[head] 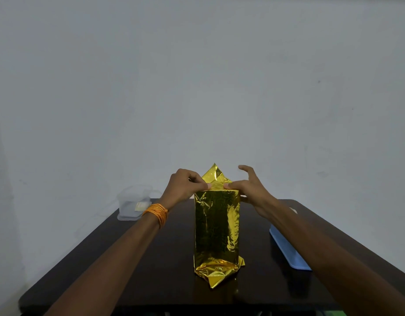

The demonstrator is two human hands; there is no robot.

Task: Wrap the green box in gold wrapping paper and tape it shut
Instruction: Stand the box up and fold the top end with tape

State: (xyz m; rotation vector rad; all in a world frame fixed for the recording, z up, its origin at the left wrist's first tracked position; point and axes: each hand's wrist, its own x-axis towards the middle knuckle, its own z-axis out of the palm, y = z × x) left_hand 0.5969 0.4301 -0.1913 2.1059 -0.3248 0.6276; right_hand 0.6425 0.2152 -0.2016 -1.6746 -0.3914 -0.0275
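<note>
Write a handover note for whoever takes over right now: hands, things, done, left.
Left hand pinches the gold wrapping paper at the box's top near edge; right hand presses it there with the thumb, fingers lifted.
Green box stands upright on the table, fully covered, so hidden.
Done: sides wrapped, bottom end crumpled shut.
Left: fold down the top flap standing behind the hands, then tape. No tape in view.

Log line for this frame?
step: top fold | left hand: pinches shiny gold wrapping paper | right hand: thumb presses top edge | wrapped box: upright on dark table
</note>
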